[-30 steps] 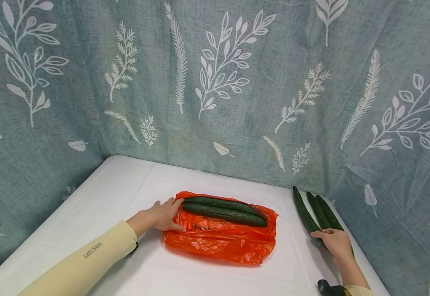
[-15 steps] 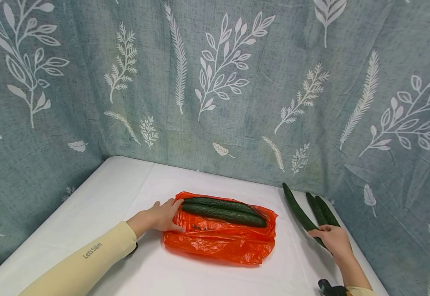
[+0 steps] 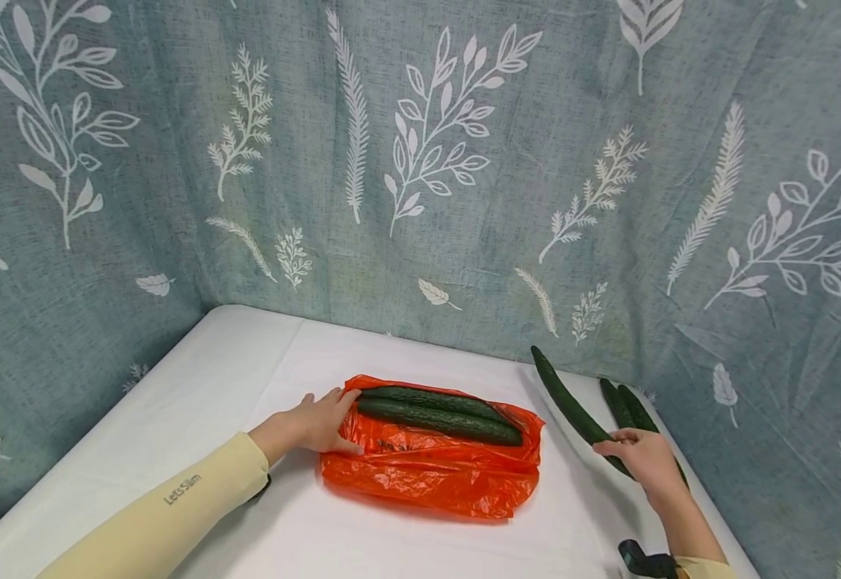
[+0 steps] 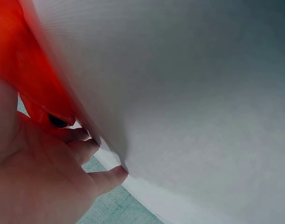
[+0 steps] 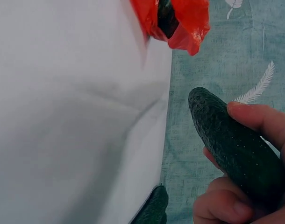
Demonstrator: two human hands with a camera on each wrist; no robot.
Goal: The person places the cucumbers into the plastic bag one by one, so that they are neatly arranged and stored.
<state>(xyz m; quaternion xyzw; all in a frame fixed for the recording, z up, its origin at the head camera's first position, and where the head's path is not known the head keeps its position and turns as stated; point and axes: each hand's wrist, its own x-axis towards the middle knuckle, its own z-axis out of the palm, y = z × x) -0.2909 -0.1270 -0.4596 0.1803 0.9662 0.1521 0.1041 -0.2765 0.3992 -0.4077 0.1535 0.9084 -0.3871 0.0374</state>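
A long dark green cucumber [image 3: 568, 404] is held by my right hand [image 3: 641, 460], which grips it near its near end. It slants up and to the left, lifted over the table. The right wrist view shows thumb and fingers wrapped round the cucumber [image 5: 236, 144]. My left hand [image 3: 319, 421] rests with spread fingers at the left end of a red plastic bag [image 3: 435, 482]. Two cucumbers [image 3: 438, 415] lie side by side on the opened bag. In the left wrist view, fingertips [image 4: 117, 175] touch the white surface beside the red bag [image 4: 35, 70].
Two more cucumbers [image 3: 626, 402] lie near the right edge of the white table [image 3: 261, 531], partly behind my right hand. A patterned grey-green curtain [image 3: 420, 161] hangs along the back and both sides.
My right hand has lifted the cucumber away from the two beside it and carried it left, toward the bag. The left hand and the bag have stayed in place.
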